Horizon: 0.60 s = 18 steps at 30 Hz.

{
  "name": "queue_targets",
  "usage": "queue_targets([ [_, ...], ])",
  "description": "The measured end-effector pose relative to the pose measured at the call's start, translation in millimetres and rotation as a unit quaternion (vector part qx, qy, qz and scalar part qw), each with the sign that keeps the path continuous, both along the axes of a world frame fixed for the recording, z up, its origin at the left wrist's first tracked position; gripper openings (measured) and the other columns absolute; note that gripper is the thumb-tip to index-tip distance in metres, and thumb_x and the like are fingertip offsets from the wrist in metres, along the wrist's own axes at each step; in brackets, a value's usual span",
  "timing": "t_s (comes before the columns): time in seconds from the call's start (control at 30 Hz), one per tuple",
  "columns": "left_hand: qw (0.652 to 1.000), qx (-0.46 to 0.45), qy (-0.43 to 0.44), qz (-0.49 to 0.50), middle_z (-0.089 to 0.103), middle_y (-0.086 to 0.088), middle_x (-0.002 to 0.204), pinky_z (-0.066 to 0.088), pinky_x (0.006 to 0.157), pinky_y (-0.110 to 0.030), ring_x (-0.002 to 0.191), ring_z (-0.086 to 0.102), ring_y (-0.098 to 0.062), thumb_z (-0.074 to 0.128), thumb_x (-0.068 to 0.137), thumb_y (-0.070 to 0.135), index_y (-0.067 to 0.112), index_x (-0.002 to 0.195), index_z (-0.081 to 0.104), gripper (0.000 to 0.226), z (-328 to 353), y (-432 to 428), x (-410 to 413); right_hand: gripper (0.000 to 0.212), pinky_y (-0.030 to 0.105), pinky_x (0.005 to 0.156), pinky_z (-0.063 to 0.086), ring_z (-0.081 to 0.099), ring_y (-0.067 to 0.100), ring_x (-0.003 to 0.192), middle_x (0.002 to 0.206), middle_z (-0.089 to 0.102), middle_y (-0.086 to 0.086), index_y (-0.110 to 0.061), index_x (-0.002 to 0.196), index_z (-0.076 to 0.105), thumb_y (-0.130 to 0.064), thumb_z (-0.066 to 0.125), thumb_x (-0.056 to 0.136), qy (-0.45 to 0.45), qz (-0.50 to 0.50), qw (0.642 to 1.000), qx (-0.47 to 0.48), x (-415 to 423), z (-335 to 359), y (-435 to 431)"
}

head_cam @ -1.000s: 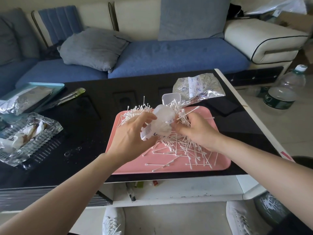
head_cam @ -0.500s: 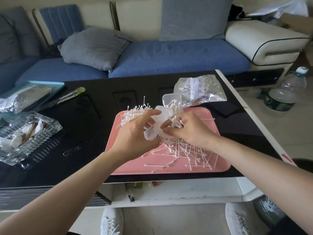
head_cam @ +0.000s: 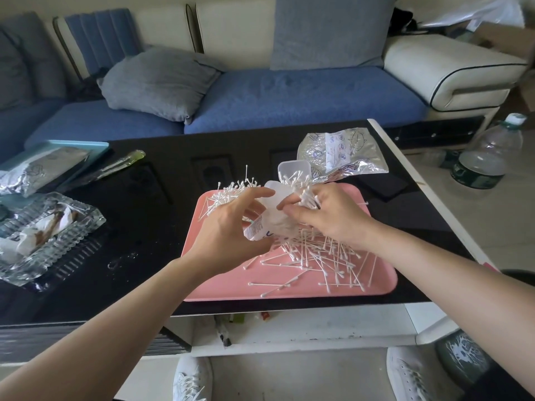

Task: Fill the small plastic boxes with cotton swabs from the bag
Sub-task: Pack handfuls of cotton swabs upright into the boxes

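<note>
A pink tray lies on the black table, strewn with several loose cotton swabs. Above its middle my left hand grips a small translucent plastic box with a printed label on its near end. My right hand pinches a bundle of swabs at the box's far end, their tips sticking up. A second small box stands open behind the tray with swabs in it. The crumpled clear swab bag lies beyond it on the table.
A glass dish with wrappers sits at the left, beside a teal tray holding a foil bag and a green-handled tool. The white table edge runs along the right; a water bottle stands on the floor. A sofa lies behind.
My hands have shifted slightly toward the far side of the tray, and my right hand has gathered a bundle of swabs and brought it against the box held in my left.
</note>
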<state>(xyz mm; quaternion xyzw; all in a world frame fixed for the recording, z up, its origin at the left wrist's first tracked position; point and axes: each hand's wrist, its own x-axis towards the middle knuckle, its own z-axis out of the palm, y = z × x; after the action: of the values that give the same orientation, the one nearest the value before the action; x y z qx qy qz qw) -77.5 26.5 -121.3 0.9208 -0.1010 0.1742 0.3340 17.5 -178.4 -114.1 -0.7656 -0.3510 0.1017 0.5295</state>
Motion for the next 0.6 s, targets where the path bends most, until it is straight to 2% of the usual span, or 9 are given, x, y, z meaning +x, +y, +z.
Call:
queue_targets([
  [0.07, 1.000, -0.010, -0.008, 0.000, 0.067, 0.015, 0.098, 0.059, 0.082, -0.036, 0.093, 0.067, -0.008, 0.089, 0.068, 0.027, 0.027, 0.131, 0.055, 0.071, 1.4, -1.2, 0.0, 0.058, 0.041, 0.079, 0.057, 0.071, 0.033, 0.081, 0.088, 0.074, 0.019, -0.004, 0.095, 0.076, -0.059, 0.067, 0.083, -0.028, 0.034, 0.997, -0.062, -4.0, -5.1, 3.3],
  [0.1, 1.000, -0.009, -0.011, 0.001, 0.067, 0.015, 0.098, 0.059, 0.082, -0.036, 0.093, 0.067, -0.008, 0.089, 0.068, 0.026, 0.027, 0.131, 0.056, 0.071, 1.8, -1.1, -0.5, 0.063, 0.045, 0.070, 0.056, 0.069, 0.033, 0.074, 0.082, 0.072, 0.019, -0.003, 0.089, 0.074, -0.064, 0.066, 0.082, -0.041, 0.034, 0.995, -0.085, -5.1, -9.0, 5.3],
  [0.17, 1.000, 0.007, -0.019, -0.003, 0.067, 0.016, 0.099, 0.059, 0.083, -0.035, 0.095, 0.067, -0.008, 0.088, 0.069, 0.025, 0.028, 0.130, 0.056, 0.069, 2.6, -0.6, -1.3, 0.057, 0.041, 0.056, 0.045, 0.059, 0.026, 0.058, 0.068, 0.065, 0.020, -0.001, 0.076, 0.070, -0.058, 0.069, 0.083, -0.058, 0.024, 0.993, -0.100, -6.6, -10.9, 6.6],
  [0.27, 1.000, 0.014, -0.018, -0.013, 0.067, 0.016, 0.099, 0.059, 0.084, -0.031, 0.096, 0.067, -0.007, 0.089, 0.070, 0.025, 0.026, 0.129, 0.057, 0.067, 4.4, 1.1, -2.2, 0.012, 0.028, 0.065, 0.053, 0.070, 0.008, 0.072, 0.079, 0.075, -0.002, -0.013, 0.090, 0.079, -0.025, 0.075, 0.090, -0.065, 0.023, 0.992, -0.110, -3.4, -6.7, 1.6],
  [0.33, 1.000, 0.013, -0.014, -0.014, 0.067, 0.016, 0.100, 0.059, 0.085, -0.028, 0.096, 0.066, -0.005, 0.089, 0.070, 0.025, 0.024, 0.129, 0.057, 0.067, 5.7, 2.7, -2.1, 0.013, 0.011, 0.069, 0.048, 0.069, -0.005, 0.078, 0.085, 0.074, -0.014, -0.015, 0.097, 0.080, -0.007, 0.072, 0.090, -0.052, 0.014, 0.993, -0.103, -0.9, -2.0, -3.0],
  [0.37, 1.000, 0.009, -0.011, -0.013, 0.067, 0.016, 0.100, 0.058, 0.085, -0.027, 0.096, 0.066, -0.005, 0.089, 0.070, 0.024, 0.023, 0.129, 0.057, 0.067, 6.1, 3.9, -2.3, 0.014, 0.009, 0.069, 0.046, 0.068, -0.007, 0.077, 0.084, 0.074, -0.015, -0.014, 0.096, 0.079, -0.005, 0.071, 0.090, -0.038, 0.014, 0.995, -0.090, -1.1, 0.5, -4.0],
  [0.47, 1.000, -0.008, -0.007, -0.013, 0.066, 0.016, 0.100, 0.057, 0.085, -0.024, 0.097, 0.067, -0.006, 0.088, 0.070, 0.025, 0.022, 0.129, 0.057, 0.067, 6.9, 5.9, -2.7, 0.013, 0.035, 0.070, 0.052, 0.068, 0.019, 0.073, 0.080, 0.075, -0.005, -0.023, 0.094, 0.078, -0.015, 0.069, 0.094, -0.023, -0.016, 0.998, -0.057, -1.5, 5.2, -3.4],
  [0.5, 1.000, -0.012, -0.008, -0.012, 0.066, 0.017, 0.099, 0.057, 0.085, -0.022, 0.097, 0.066, -0.006, 0.088, 0.070, 0.026, 0.022, 0.129, 0.057, 0.067, 7.1, 5.5, -2.5, 0.012, 0.037, 0.066, 0.049, 0.061, 0.026, 0.064, 0.070, 0.071, -0.006, -0.024, 0.093, 0.078, -0.020, 0.067, 0.096, -0.015, -0.032, 0.998, -0.052, -1.2, 8.0, -4.2],
  [0.6, 0.999, -0.033, -0.002, 0.006, 0.064, 0.016, 0.097, 0.055, 0.081, -0.020, 0.094, 0.064, -0.008, 0.088, 0.068, 0.022, 0.024, 0.129, 0.057, 0.069, 8.1, 3.6, -1.0, 0.026, 0.033, 0.058, 0.033, 0.034, 0.017, 0.048, 0.048, 0.039, -0.007, -0.016, 0.080, 0.072, -0.028, 0.059, 0.100, 0.051, -0.041, 0.997, 0.039, 0.3, 11.4, -5.5],
])
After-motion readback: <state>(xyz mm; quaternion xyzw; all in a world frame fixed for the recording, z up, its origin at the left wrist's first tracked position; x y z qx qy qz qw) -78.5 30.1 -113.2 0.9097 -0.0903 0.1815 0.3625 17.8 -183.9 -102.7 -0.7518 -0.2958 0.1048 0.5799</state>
